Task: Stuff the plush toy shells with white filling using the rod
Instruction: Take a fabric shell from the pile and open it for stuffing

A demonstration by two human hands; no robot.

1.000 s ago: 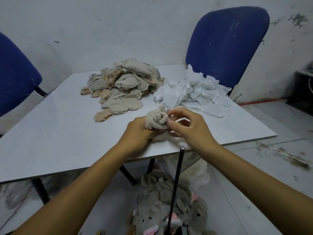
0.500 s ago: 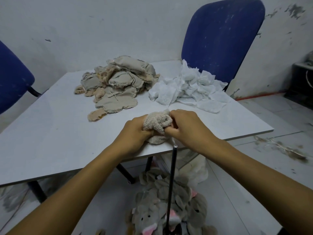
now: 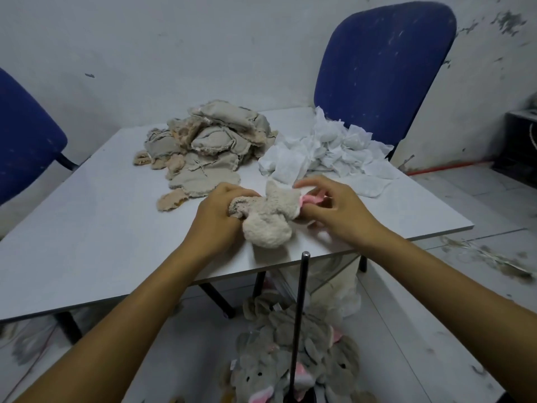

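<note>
Shell (image 3: 268, 221) at frame centre, on surface (image 3: 87, 228) near front edge. Left hand (image 3: 216, 212) grips bunched end as anchor; right hand (image 3: 334, 209) pinches pink ear, likely turning shell out. Rod (image 3: 299, 315) upright below, unheld. Filling (image 3: 322, 149) upper right.

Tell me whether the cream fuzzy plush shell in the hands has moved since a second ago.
Yes. The cream fuzzy plush shell now lies off the black metal rod's tip, further onto the white table.

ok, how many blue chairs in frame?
2. One blue chair stands behind the table's far right corner, past the white filling pile. The other chair is cut off at the left edge. Others may sit out of frame.
</note>
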